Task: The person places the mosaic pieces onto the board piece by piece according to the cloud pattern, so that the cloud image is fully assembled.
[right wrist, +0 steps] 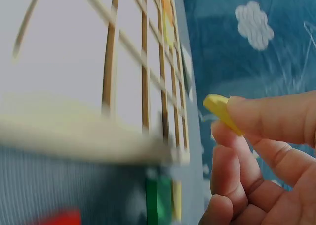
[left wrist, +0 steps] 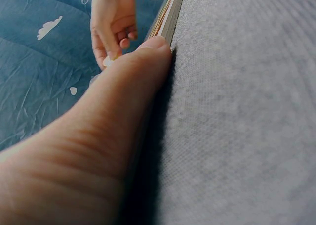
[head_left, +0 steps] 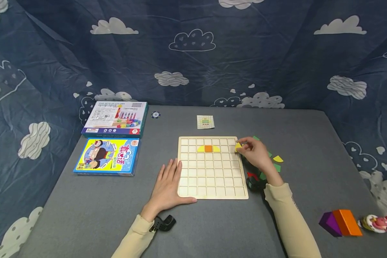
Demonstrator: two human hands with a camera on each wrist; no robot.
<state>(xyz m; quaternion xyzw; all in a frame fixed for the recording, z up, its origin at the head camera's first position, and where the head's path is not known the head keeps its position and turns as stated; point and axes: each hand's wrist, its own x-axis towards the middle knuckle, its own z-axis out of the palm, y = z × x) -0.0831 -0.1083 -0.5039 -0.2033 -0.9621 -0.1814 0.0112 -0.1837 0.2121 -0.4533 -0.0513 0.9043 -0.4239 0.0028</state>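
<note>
A wooden grid board (head_left: 214, 182) lies flat on the grey table. In its second row from the top sit an orange square tile (head_left: 208, 148) and two yellow quarter-round tiles, one on each side of it. My left hand (head_left: 167, 186) rests at the board's lower left corner, fingers straight along the left edge and thumb along the near edge. Above the board's upper right edge my right hand (head_left: 255, 153) pinches a yellow tile (right wrist: 222, 111) between thumb and fingertips. That tile's full outline is partly covered by the fingers.
Right of the board lie green tiles (head_left: 277, 167), a yellow tile (head_left: 278, 158) and a red piece (head_left: 253, 175), partly behind the right arm. Behind the board is a small pattern card (head_left: 205, 122). Two boxes (head_left: 106, 156) lie left; an orange block (head_left: 347, 223) stands front right.
</note>
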